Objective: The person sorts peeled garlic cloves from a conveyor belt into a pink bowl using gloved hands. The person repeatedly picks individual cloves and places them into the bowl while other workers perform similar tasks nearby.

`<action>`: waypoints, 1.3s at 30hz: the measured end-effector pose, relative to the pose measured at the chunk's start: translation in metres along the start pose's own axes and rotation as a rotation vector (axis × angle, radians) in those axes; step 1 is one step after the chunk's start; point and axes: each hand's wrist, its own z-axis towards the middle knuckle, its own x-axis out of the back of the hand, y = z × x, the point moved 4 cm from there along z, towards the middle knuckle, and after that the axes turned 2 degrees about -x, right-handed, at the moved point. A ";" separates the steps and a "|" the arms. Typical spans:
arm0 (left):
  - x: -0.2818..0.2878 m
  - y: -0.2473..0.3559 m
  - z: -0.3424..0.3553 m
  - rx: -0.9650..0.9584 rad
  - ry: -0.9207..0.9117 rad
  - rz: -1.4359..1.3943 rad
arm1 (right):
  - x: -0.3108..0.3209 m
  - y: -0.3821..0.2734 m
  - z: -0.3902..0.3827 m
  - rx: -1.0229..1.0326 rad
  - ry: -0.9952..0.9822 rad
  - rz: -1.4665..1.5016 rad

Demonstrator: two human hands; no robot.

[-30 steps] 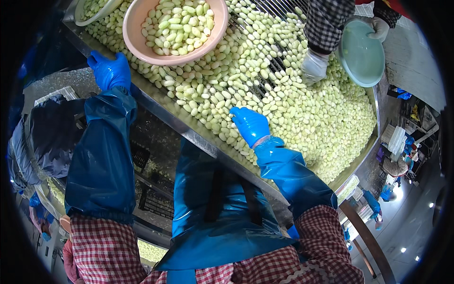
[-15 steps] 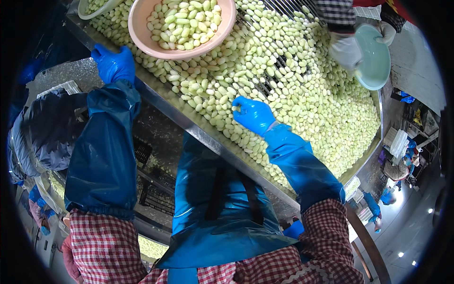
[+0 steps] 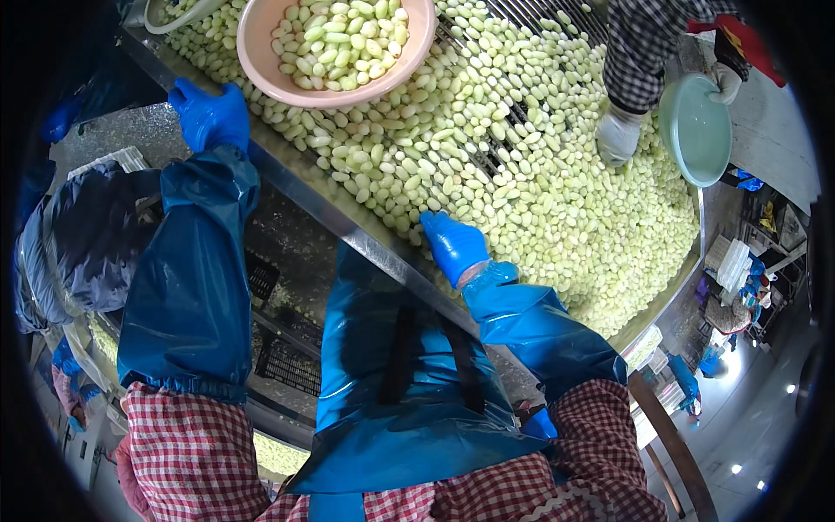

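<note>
Pale green oval fruits [image 3: 539, 209], which look like grapes, are spread across a large metal tray [image 3: 348, 228] with dark slats showing through. My left hand [image 3: 209, 117], in a blue glove, is closed over the tray's near rim at the left. Low over the fruits by the near edge, my right hand [image 3: 454, 248] has its gloved fingers curled downward. Whatever lies inside those fingers is hidden. A pink bowl [image 3: 423, 50] holding larger green fruits rests at the tray's upper left, to the right of my left hand.
Across the tray, a co-worker's white-gloved hand [image 3: 618, 137] touches the fruits. Their other hand [image 3: 725, 83] holds a pale green bowl [image 3: 696, 130]. Part of another bowl [image 3: 187, 17] shows at the upper left. Black crates [image 3: 289, 365] stand below the tray.
My right hand has moved toward me and slightly left, nearer the tray's edge. The co-worker's hand has left the pale green bowl for the fruits, and that bowl has shifted slightly right.
</note>
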 end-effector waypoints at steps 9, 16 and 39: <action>0.006 0.006 -0.002 0.057 -0.047 -0.011 | 0.025 0.011 0.012 -0.035 -0.198 0.208; 0.006 0.004 -0.002 0.048 -0.058 0.023 | 0.007 -0.005 0.013 0.072 -0.023 0.113; 0.013 0.012 0.000 0.097 -0.061 0.044 | 0.002 -0.016 0.009 -0.078 -0.227 0.060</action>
